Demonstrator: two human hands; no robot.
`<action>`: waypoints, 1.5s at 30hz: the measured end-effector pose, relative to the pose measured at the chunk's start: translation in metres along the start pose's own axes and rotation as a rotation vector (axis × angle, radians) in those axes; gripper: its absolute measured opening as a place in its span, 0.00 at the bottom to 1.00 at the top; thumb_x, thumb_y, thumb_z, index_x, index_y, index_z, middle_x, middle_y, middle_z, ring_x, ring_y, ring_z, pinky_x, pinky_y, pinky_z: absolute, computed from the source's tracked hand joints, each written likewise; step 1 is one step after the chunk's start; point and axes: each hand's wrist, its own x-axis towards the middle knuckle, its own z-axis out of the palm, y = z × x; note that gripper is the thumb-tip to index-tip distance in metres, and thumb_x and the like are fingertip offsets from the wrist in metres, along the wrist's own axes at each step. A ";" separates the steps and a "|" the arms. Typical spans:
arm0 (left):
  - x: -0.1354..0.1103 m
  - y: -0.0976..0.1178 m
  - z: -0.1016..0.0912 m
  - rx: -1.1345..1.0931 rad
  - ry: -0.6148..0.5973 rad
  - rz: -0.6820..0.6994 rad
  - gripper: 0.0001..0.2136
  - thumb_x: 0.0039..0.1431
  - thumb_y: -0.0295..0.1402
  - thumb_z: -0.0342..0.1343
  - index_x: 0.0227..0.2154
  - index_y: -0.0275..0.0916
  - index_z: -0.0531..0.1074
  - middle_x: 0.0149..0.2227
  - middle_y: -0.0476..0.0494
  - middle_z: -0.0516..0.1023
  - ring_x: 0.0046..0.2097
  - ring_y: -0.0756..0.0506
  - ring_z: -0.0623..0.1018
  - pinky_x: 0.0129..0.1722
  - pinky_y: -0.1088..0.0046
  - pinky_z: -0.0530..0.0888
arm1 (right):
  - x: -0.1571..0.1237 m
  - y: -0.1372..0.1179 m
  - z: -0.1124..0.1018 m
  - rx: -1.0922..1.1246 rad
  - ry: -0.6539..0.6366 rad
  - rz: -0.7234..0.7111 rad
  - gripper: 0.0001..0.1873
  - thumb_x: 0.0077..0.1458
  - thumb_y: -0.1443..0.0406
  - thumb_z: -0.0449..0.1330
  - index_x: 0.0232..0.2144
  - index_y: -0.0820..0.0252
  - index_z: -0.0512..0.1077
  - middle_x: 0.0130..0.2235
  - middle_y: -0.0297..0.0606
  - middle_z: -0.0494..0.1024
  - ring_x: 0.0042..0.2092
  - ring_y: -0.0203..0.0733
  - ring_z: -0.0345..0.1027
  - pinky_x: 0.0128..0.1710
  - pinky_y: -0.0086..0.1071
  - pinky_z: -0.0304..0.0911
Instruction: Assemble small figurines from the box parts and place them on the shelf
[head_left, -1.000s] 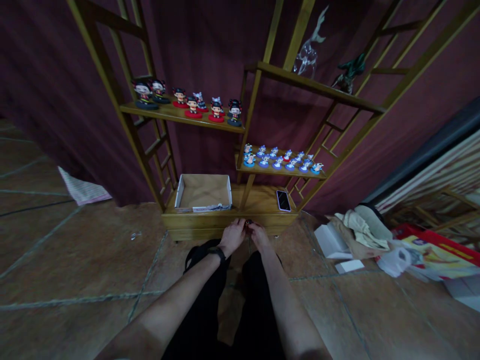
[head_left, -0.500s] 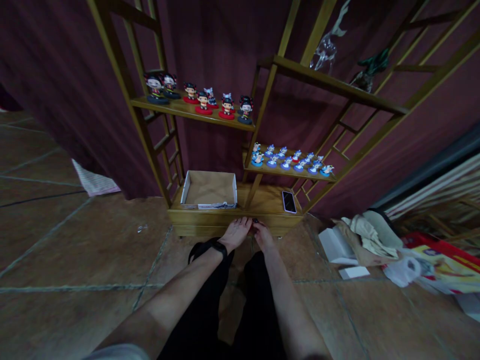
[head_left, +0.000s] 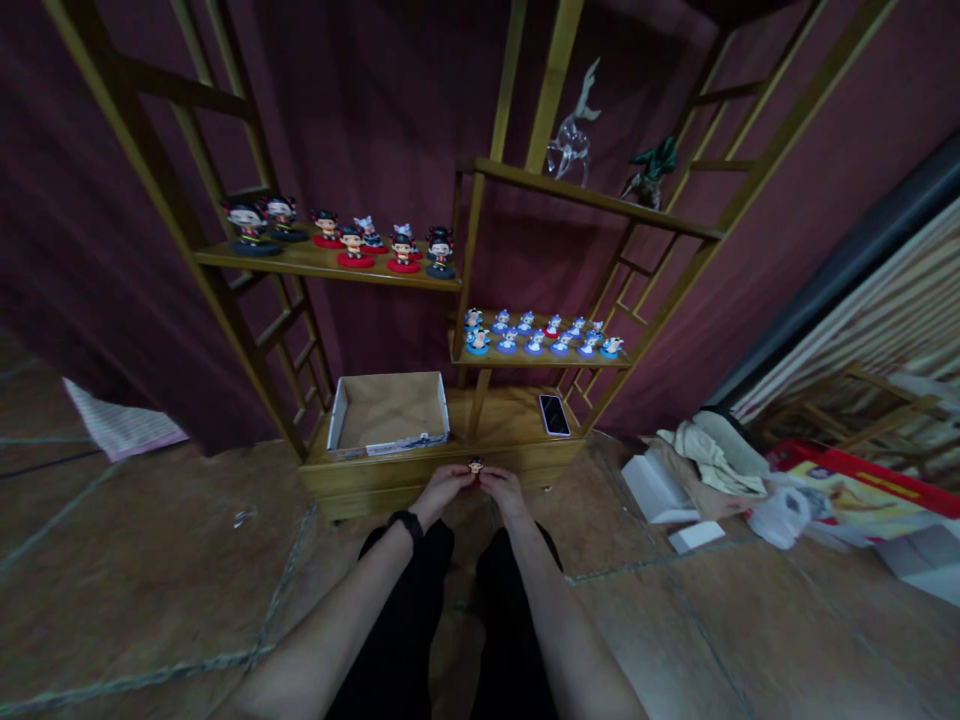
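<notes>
Between my two hands is a small figurine [head_left: 475, 466] with dark hair and a red base, upright in front of the cabinet's low front. My left hand [head_left: 445, 488] grips its base from the left, and my right hand [head_left: 502, 488] grips it from the right. Several similar figurines [head_left: 355, 245], on red or dark bases, stand on the upper left shelf [head_left: 322, 265]. Small blue-and-white figurines [head_left: 535, 342] stand in two rows on the lower right shelf [head_left: 540, 359]. Behind my left hand, an open cardboard box [head_left: 390, 408] rests on the cabinet top.
A phone [head_left: 554, 414] lies on the cabinet top at right. Higher up stand a clear deer ornament [head_left: 571, 145] and a dark green ornament [head_left: 651, 172]. White boxes [head_left: 658, 488], a plastic bag [head_left: 780, 515] and a red-and-yellow package [head_left: 862, 490] are on the floor at right.
My view has turned and the shelves sit further left and lower. The figurine, mostly hidden by my fingers before, now shows upright between both hands.
</notes>
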 end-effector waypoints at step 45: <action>-0.017 0.008 0.020 -0.083 0.199 -0.153 0.09 0.38 0.32 0.65 0.19 0.33 0.73 0.21 0.45 0.76 0.24 0.49 0.75 0.28 0.72 0.74 | -0.002 0.016 -0.019 -0.212 0.004 -0.096 0.10 0.31 0.59 0.66 0.15 0.59 0.74 0.16 0.30 0.72 0.21 0.35 0.65 0.25 0.30 0.62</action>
